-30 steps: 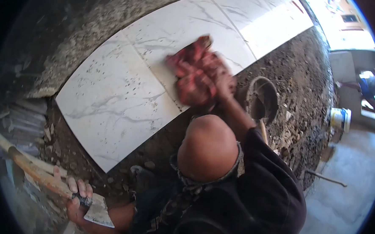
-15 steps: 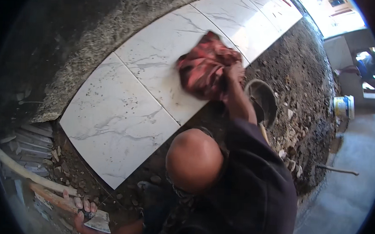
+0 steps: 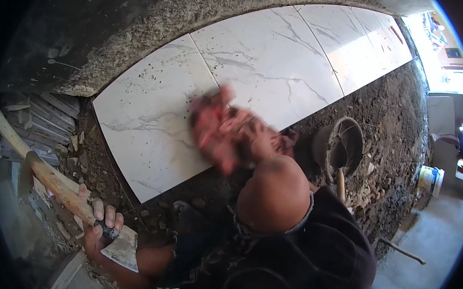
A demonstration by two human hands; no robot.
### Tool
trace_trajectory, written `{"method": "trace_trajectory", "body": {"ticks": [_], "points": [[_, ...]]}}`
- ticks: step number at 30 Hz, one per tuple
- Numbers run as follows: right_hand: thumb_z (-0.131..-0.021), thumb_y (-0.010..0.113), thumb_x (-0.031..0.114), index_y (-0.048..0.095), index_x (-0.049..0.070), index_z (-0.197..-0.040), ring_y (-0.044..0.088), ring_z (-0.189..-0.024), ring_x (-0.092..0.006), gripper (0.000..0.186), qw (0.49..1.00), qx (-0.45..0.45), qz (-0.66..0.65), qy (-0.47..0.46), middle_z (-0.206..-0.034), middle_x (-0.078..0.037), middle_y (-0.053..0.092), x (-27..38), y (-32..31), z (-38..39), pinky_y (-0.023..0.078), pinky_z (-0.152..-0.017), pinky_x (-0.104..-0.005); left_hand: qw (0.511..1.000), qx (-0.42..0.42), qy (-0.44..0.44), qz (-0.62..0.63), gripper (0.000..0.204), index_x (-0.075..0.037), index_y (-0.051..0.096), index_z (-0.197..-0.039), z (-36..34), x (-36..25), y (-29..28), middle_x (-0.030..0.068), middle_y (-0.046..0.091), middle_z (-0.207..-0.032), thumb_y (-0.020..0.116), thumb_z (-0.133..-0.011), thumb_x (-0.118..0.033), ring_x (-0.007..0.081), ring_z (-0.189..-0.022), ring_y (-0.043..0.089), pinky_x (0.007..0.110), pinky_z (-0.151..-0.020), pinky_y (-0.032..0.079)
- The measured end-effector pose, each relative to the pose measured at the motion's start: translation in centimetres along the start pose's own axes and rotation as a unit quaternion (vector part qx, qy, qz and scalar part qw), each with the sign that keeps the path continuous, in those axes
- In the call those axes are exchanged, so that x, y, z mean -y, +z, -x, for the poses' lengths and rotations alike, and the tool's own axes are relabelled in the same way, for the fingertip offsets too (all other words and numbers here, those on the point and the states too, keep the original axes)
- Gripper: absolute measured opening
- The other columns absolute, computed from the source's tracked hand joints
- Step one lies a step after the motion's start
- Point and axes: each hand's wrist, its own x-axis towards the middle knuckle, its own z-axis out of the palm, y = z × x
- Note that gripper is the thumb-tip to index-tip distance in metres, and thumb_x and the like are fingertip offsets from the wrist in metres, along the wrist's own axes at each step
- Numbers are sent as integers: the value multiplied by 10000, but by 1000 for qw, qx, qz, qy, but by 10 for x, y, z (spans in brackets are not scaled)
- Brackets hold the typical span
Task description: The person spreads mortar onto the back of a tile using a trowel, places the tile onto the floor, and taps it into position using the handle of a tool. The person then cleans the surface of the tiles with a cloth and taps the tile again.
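Marble-veined white tile (image 3: 154, 119) — glossy, grit-speckled — carries the blurred red rag (image 3: 214, 125) on its near edge; the right hand (image 3: 263, 141) seems bunched around it, lower than before. Left of the tile, the left hand (image 3: 99, 226) grips a wooden-handled trowel (image 3: 56, 185).

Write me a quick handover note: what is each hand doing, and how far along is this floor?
Left hand: fingers wrapped round a wooden handle, low at the left.
Right hand: blurred, pressing a red rag on the nearest white tile.
Done: a row of white tiles lies along the wall.
Left: grit specks on the near tiles; bare rubble bed beside them, with a mortar bucket.
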Motion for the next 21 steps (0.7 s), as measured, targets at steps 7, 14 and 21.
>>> {"method": "trace_trajectory", "body": {"ticks": [7,14,21], "points": [[-865,640,140,625,62,-1102,587,-926,-143,250,667,295,-684,19,-1025,-59,638,4,-118,-37,487,-775,-285,1000,22,2,14,946,-155,-20,-1511,3,8,-20,68,485,-989,600,-815,7,200,-789,519,376,-677,466],[-869,562,99,578,40,-1064,591,-675,-118,204,729,43,-683,3,-848,-18,620,-219,-153,-170,471,-568,-247,995,54,-76,23,930,-207,1,-1514,18,8,-49,75,507,-1014,625,-852,-11,219,-818,549,403,-671,484],[-766,704,344,475,115,-1340,599,-1050,-298,659,941,-233,-245,-5,-1246,-169,564,-340,-87,-269,486,-899,-413,997,-50,-60,5,862,-214,31,-1514,49,22,-42,69,492,-1064,582,-873,-47,225,-862,541,434,-728,479]]}}
